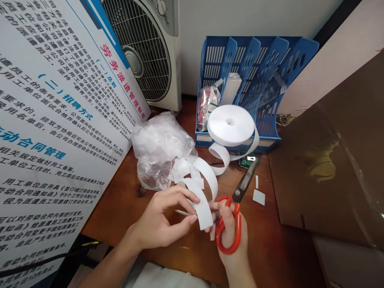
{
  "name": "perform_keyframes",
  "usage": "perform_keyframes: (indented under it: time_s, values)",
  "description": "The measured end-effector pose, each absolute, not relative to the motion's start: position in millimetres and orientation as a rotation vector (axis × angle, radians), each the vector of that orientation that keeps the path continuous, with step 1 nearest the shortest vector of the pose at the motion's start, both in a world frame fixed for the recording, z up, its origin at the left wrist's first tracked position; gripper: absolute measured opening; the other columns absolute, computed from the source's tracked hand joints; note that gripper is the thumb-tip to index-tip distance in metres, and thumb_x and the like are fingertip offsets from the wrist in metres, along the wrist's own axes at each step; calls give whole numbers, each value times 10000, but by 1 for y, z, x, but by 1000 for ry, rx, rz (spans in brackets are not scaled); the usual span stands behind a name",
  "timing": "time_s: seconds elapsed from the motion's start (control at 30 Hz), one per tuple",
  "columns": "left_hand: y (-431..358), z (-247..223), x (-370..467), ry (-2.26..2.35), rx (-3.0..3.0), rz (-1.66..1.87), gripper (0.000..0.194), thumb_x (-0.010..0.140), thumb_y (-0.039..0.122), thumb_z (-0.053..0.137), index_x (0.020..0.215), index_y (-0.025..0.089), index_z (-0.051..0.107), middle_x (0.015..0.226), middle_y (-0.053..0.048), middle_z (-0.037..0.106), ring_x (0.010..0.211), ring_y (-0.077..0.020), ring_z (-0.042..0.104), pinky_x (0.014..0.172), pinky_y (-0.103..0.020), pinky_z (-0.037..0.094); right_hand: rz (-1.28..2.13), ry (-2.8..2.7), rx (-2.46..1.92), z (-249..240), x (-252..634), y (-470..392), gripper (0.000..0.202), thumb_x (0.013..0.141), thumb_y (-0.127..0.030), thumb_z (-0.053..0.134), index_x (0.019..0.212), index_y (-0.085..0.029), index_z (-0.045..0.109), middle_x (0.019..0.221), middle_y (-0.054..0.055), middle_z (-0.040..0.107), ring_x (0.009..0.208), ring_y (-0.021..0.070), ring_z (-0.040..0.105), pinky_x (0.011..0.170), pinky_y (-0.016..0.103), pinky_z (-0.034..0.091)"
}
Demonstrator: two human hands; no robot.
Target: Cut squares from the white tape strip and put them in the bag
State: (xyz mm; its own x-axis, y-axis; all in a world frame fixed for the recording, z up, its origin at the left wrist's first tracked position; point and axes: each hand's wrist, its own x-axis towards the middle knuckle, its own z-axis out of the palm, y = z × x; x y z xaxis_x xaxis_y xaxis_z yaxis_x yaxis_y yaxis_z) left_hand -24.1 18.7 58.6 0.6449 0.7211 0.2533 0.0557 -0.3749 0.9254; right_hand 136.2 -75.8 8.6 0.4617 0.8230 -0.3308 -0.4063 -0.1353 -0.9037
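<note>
My left hand point(165, 218) is closed, pinching a white tape strip point(204, 213) between thumb and fingers. The strip's cut end hangs toward me, and its length curls back to a big white tape roll point(222, 130). Orange-red-handled scissors point(238, 196) rest in my right hand point(232, 236), their blades together and pointing up and away. Fingertips of my right hand reach behind the strip's end; whether they touch it is hard to tell. Beyond my left hand, cut white pieces point(181, 168) lie by the mouth of a clear plastic bag point(162, 140) with more white stuff inside.
The roll leans at the front of a blue file rack point(273, 48), which holds a packet point(207, 104) and a white block point(232, 88). A green tape measure point(248, 160) and cut scraps point(259, 197) lie rightward. A printed board point(60, 100), fan point(147, 52) and cardboard point(324, 160) flank the table.
</note>
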Motion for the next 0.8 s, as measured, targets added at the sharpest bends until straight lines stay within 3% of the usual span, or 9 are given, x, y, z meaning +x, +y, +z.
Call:
perform_keyframes:
  time_s: [0.1, 0.27, 0.43, 0.57, 0.63, 0.8]
  values:
    - [15, 53, -22, 527, 1743, 717, 140, 763, 53, 733, 832, 170, 701, 1017, -70, 708, 901, -185, 689, 840, -294, 529, 1177, -483, -1301, 17, 143, -71, 403, 805, -433, 782, 704, -203, 467, 652, -44, 583, 381, 59, 473, 309, 148, 375]
    - [17, 46, -19, 686, 1573, 703, 51, 780, 162, 792, 815, 197, 780, 1110, -80, 606, 1016, -212, 621, 901, -318, 499, 1074, -405, -1347, 28, 144, -68, 377, 750, -316, 842, 762, -201, 483, 770, -53, 608, 411, 16, 448, 397, 140, 371]
    - [15, 40, -21, 822, 1274, 578, 72, 815, 281, 792, 857, 224, 804, 822, -36, 643, 740, -146, 574, 666, -249, 455, 876, -354, -1374, 17, 148, -68, 369, 734, -260, 858, 769, -198, 496, 831, -29, 645, 424, 32, 504, 441, 179, 394]
    - [3, 32, -8, 907, 1099, 538, 179, 784, 333, 816, 872, 185, 769, 783, -41, 687, 695, -155, 591, 649, -257, 463, 793, -344, -1388, 5, 142, -69, 352, 734, -245, 854, 790, -199, 509, 890, -8, 664, 401, 44, 525, 416, 198, 400]
    - [-2, 28, 1, 962, 1103, 663, 163, 774, 319, 825, 816, 178, 755, 851, -48, 674, 750, -155, 600, 694, -255, 476, 787, -345, -1373, 2, 135, -70, 354, 738, -244, 847, 800, -206, 500, 858, -24, 651, 394, 43, 518, 410, 195, 391]
    - [-6, 21, 15, 948, 1033, 866, 112, 748, 252, 839, 758, 181, 753, 1252, -82, 557, 1124, -218, 566, 891, -266, 493, 828, -354, -1332, 8, 125, -72, 342, 773, -240, 809, 795, -213, 469, 812, -44, 622, 389, 38, 508, 410, 194, 371]
